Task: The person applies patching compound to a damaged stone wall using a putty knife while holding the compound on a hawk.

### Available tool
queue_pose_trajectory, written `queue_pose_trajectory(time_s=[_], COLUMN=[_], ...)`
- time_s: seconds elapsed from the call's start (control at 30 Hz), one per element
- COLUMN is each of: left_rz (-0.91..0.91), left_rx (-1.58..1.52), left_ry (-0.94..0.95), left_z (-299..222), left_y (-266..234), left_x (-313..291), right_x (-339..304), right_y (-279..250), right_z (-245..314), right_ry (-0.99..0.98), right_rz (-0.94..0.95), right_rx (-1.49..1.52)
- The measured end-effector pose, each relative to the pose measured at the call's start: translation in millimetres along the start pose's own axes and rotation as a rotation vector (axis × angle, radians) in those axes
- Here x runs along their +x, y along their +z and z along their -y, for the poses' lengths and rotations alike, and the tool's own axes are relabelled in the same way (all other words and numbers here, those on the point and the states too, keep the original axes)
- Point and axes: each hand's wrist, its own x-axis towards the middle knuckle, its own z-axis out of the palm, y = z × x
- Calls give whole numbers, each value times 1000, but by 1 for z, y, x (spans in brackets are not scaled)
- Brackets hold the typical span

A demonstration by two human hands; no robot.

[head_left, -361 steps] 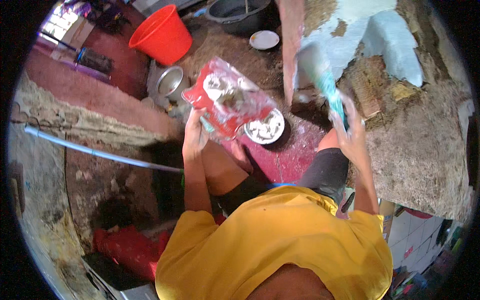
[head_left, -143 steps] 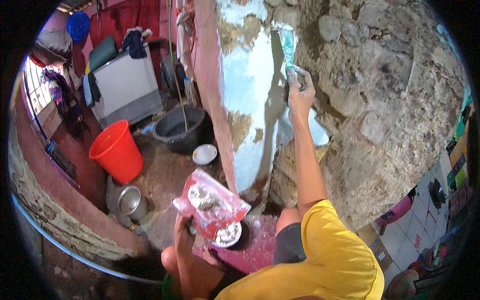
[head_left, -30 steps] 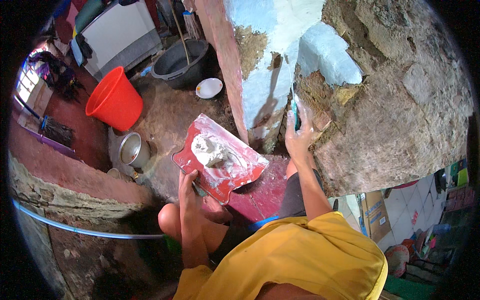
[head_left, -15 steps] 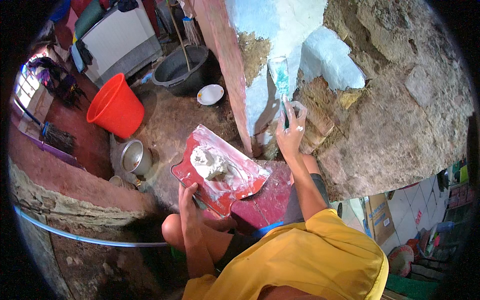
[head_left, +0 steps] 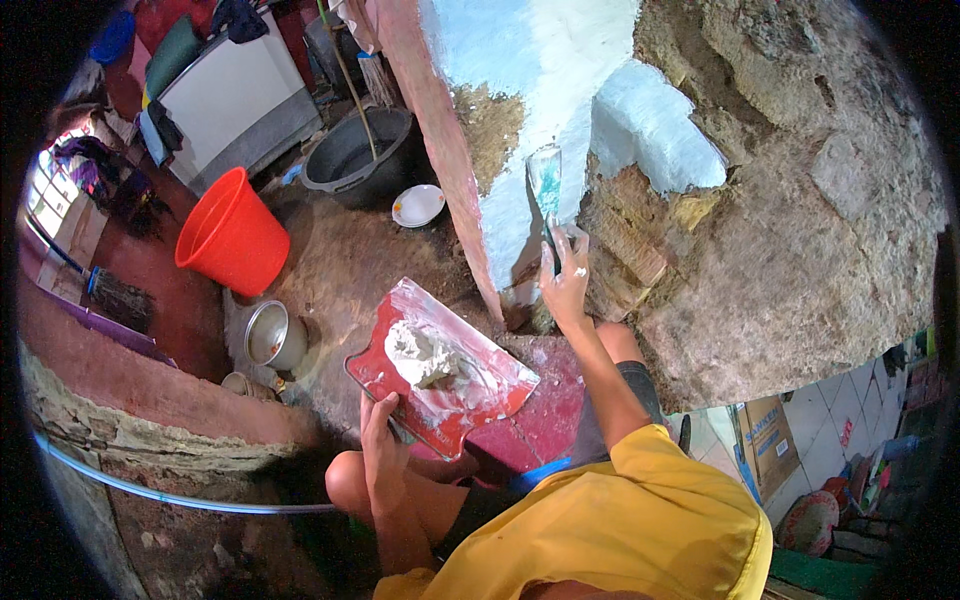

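Observation:
My right hand (head_left: 566, 270) is closed round the handle of a putty knife (head_left: 546, 180), its wide blade smeared with white and against or very near the wall (head_left: 510, 225). That wall carries pale blue and white coating, with bare rough patches beside it. My left hand (head_left: 382, 425) grips the near left edge of a red board (head_left: 480, 402), which I hold tilted over my lap. A lump of white putty (head_left: 420, 352) sits on the board, and more is spread thinly across its right side.
Left on the floor are a red bucket (head_left: 232, 235), a metal pot (head_left: 275, 337), a white plate (head_left: 418, 206) and a black tub (head_left: 360, 160) with a stick in it. Rough bare stone (head_left: 790, 250) fills the right. A cardboard box (head_left: 768, 445) stands behind at lower right.
My right hand and the putty knife have moved slightly down and left along the wall. The view has shifted a little, and the board still rests in my left hand.

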Motion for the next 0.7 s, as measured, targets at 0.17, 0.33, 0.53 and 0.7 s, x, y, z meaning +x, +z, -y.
queue_pose_trajectory(time_s=[0.17, 0.33, 0.53, 0.7], left_rz=[21, 32, 34, 63], left_rx=[35, 50, 42, 38], left_ry=[20, 20, 4, 21], left_z=[-2, 2, 3, 1], left_y=[8, 4, 4, 8], left_x=[1, 3, 4, 2], right_x=[-14, -6, 27, 28], right_y=[-3, -25, -36, -35], right_z=[-12, 0, 24, 25], right_ry=[10, -13, -22, -20], right_rz=[30, -15, 0, 34], right_rx=[-5, -46, -3, -17])
